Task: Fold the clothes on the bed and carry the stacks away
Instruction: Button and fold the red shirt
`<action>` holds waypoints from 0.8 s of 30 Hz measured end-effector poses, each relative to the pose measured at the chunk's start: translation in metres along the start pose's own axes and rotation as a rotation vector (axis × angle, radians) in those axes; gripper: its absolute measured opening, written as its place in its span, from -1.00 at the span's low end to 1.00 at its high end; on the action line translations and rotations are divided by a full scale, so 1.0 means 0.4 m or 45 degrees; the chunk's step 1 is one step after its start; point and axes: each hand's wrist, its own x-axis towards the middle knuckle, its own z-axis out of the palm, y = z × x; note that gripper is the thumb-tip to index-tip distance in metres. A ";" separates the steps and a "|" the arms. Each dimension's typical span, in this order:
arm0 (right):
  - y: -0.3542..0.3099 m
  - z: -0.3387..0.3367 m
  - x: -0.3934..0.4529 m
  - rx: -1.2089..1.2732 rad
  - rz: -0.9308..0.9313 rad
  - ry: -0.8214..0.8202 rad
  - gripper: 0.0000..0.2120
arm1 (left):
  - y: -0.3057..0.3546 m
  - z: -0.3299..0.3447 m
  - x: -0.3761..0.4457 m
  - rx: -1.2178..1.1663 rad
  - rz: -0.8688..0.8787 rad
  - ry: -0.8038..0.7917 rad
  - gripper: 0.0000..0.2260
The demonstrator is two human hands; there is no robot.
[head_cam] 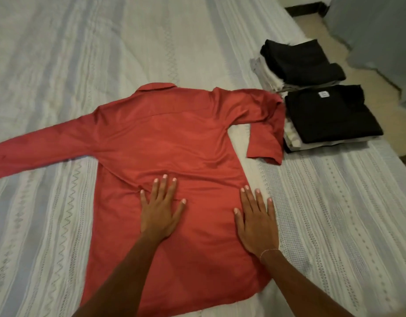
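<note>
A red long-sleeved shirt [165, 143] lies spread back-up on the bed, collar at the far end. Its left sleeve stretches out to the left edge of the view. The right sleeve bends down beside the stacks. My left hand [161, 211] lies flat with spread fingers on the shirt's lower back. My right hand [257, 220] presses flat on the shirt's right side edge, fingers straight. Two stacks of folded clothes stand on the bed at the right: a near stack [330, 115] topped by a black T-shirt, and a far stack [300, 62] topped by a black garment.
The bed wears a pale striped cover [60, 65] with woven patterns. Its right edge runs diagonally past the stacks. Beyond it a beige floor [316, 28] shows, with grey fabric [380, 30] hanging at the top right.
</note>
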 end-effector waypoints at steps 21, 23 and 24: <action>0.019 -0.061 -0.098 0.511 0.423 0.235 -0.88 | 0.425 -0.198 0.423 0.725 1.285 -0.064 -0.89; 0.015 -0.075 -0.099 0.542 0.447 0.245 -0.85 | 0.420 -0.209 0.438 0.754 1.372 -0.042 -0.90; 0.007 -0.083 -0.101 0.532 0.451 0.260 -0.83 | 0.416 -0.218 0.441 0.764 1.416 -0.026 -0.91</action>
